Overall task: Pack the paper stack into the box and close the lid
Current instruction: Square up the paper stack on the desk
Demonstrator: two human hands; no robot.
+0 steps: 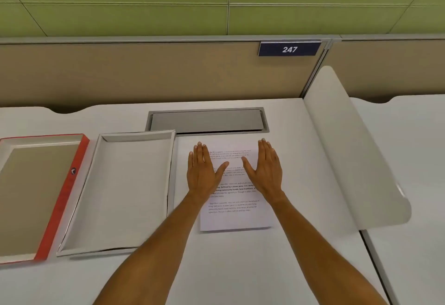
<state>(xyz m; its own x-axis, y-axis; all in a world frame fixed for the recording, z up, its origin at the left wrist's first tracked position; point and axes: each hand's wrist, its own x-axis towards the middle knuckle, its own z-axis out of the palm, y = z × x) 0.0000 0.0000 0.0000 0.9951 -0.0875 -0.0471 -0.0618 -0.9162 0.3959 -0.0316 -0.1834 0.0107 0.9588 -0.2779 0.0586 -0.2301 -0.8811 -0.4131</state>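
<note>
White desk (240, 268) in a cubicle, tan partition (144, 73) along the far side with a green wall above it and a dark plate reading 247 (289, 49). Far left sits the red-edged lid (72, 196), inside facing up, and right beside it the open white box (120, 184) (nothing inside that I can see). Just right of the box lies the paper stack (234, 218), printed text up, flat on the desk, near a grey cable hatch (207, 120). Both hands lie palm-down on the stack: left hand (202, 172) on its left edge, right hand (265, 170) toward its right side, fingers together and straight, thumbs angled out toward each other.
</note>
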